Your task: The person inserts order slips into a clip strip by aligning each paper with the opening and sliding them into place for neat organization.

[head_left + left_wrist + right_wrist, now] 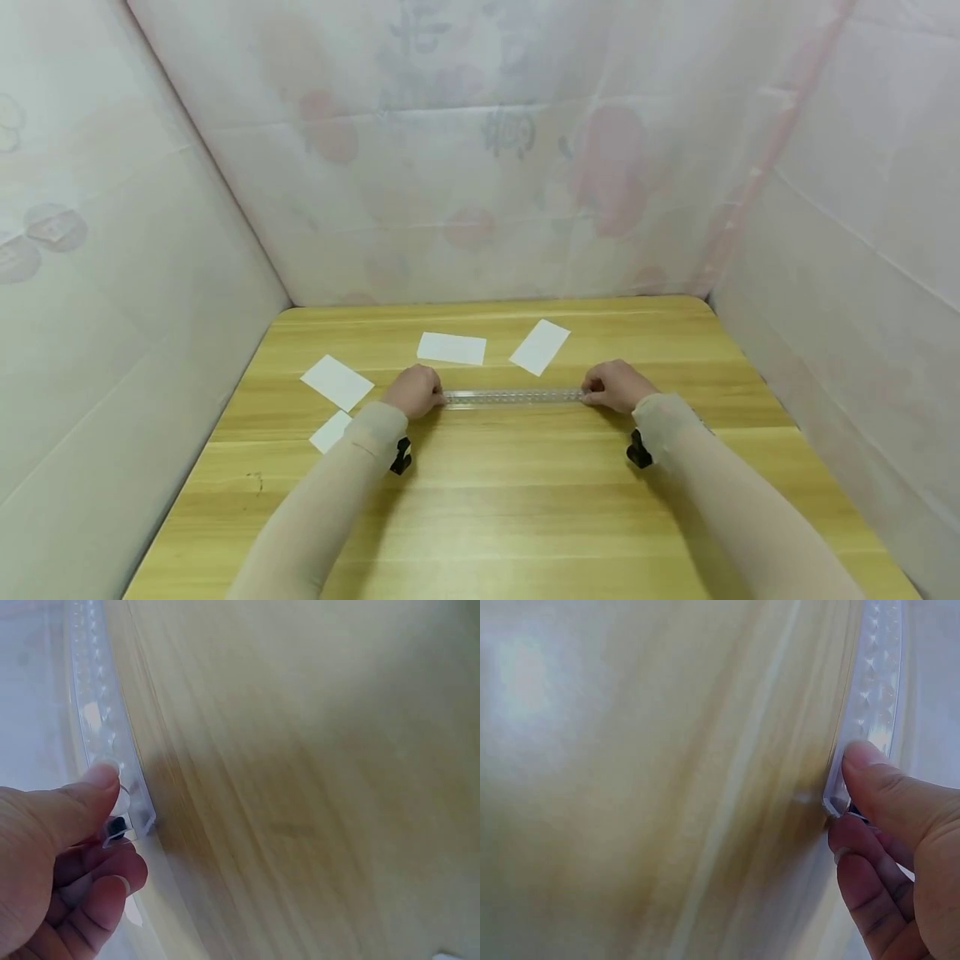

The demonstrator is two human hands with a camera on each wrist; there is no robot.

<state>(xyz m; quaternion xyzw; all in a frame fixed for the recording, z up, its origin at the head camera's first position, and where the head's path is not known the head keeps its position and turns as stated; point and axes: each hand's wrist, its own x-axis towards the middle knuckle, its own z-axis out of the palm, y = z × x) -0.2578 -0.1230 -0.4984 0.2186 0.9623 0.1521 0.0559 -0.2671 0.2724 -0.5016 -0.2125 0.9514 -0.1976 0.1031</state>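
A long, narrow clear plastic strip (513,397) stretches left to right between the two hands, with rows of small bumps or dimples along it. My left hand (414,392) pinches its left end. In the left wrist view the thumb presses on top of the strip (101,697), with the other fingers curled beneath; a small dark spot shows near that end. My right hand (617,387) pinches the right end. The right wrist view shows that thumb on the strip (874,682) and the fingers bent under its corner. Whether the strip touches the table, I cannot tell.
Several white paper pieces lie on the wooden table (510,517): one piece (452,348) and a tilted piece (540,347) behind the strip, another piece (337,382) at left. A smaller-looking piece (328,433) is partly behind the left sleeve. Cloth walls (465,167) enclose the back and sides.
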